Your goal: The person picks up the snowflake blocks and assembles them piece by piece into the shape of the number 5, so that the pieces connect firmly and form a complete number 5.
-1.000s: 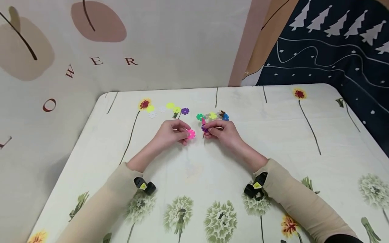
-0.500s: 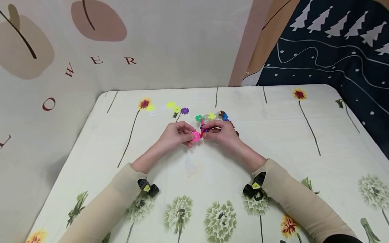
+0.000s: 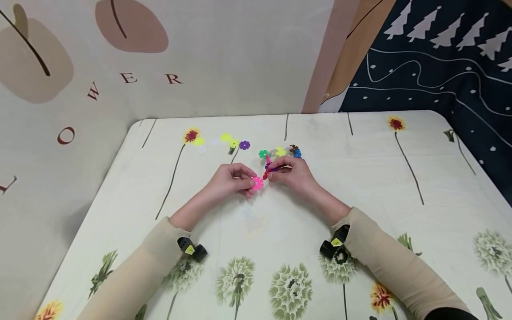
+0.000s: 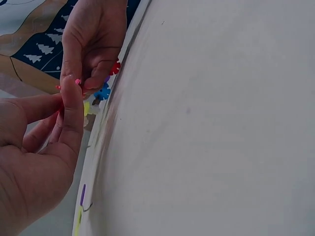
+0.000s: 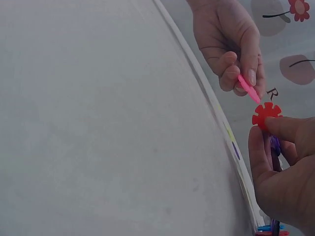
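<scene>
Between thumb and fingers, my left hand (image 3: 232,180) pinches a pink snowflake disc (image 3: 258,183) with a notched rim. Facing it, my right hand (image 3: 294,174) pinches a red snowflake disc (image 5: 267,114), seen nearly edge-on in the head view. The right wrist view has the pink disc's edge close to the red disc's rim. A purple disc (image 5: 275,145) sits behind the red one at the right fingers. Beyond this hand, a chain of discs shows green (image 3: 263,154), yellow (image 3: 281,151), brown and blue (image 3: 298,153) pieces; the hand hides part of it.
Loose discs lie toward the table's back left: a purple disc (image 3: 244,145), yellow discs (image 3: 226,137) and pale white discs (image 3: 202,150). The flower-printed cloth (image 3: 256,231) covers the table, which meets a patterned wall covering (image 3: 240,58) at its back edge.
My left hand has brought the pink disc right to the red one, then drawn it slightly back toward me. The right hand has stayed nearly in place, with the red disc now showing at its fingertips.
</scene>
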Motion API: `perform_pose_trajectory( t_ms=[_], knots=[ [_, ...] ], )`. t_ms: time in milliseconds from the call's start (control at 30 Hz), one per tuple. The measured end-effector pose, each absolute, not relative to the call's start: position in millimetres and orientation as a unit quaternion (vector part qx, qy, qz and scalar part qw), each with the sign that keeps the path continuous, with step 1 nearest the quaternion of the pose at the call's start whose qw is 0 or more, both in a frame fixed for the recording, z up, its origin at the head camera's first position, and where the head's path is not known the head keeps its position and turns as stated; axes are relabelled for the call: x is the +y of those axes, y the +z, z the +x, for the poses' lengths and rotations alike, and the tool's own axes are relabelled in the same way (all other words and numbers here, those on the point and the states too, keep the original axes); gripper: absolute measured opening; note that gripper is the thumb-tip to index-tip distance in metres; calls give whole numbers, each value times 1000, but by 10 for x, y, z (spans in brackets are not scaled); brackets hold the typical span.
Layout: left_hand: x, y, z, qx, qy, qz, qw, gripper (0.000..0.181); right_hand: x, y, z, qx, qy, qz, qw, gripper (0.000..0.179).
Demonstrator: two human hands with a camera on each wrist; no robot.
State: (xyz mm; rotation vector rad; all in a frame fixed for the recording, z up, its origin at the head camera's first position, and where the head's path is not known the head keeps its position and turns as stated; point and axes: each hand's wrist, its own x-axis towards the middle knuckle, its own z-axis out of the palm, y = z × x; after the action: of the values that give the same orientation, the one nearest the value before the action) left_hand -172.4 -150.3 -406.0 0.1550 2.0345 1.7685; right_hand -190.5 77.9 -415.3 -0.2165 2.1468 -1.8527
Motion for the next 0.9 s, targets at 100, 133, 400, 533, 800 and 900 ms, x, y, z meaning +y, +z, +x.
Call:
perform_pose_trajectory(
  t_ms=[100, 133, 400, 533, 800, 900],
  knots=[
    [-1483, -4063, -1727, 727, 647, 53, 223, 22, 782, -4167, -1913, 751, -640, -76, 147, 20],
    [-1474, -4063, -1726, 723, 651, 51, 224, 21, 781, -4169, -1913, 751, -639, -78, 146, 20],
    [-1432, -4051, -1735, 715, 662, 35, 223, 18, 771, -4152, -1892, 753, -635, -97, 140, 18],
    [-1429, -4043, -1738, 717, 660, 31, 222, 18, 767, -4142, -1868, 731, -659, -94, 151, 17],
    [-1426, -4016, -1745, 719, 659, 28, 217, 16, 744, -4143, -1857, 713, -679, -97, 146, 19],
    [-1419, -4012, -1737, 721, 657, 28, 219, 16, 738, -4146, -1846, 713, -680, -90, 147, 19]
  ],
)
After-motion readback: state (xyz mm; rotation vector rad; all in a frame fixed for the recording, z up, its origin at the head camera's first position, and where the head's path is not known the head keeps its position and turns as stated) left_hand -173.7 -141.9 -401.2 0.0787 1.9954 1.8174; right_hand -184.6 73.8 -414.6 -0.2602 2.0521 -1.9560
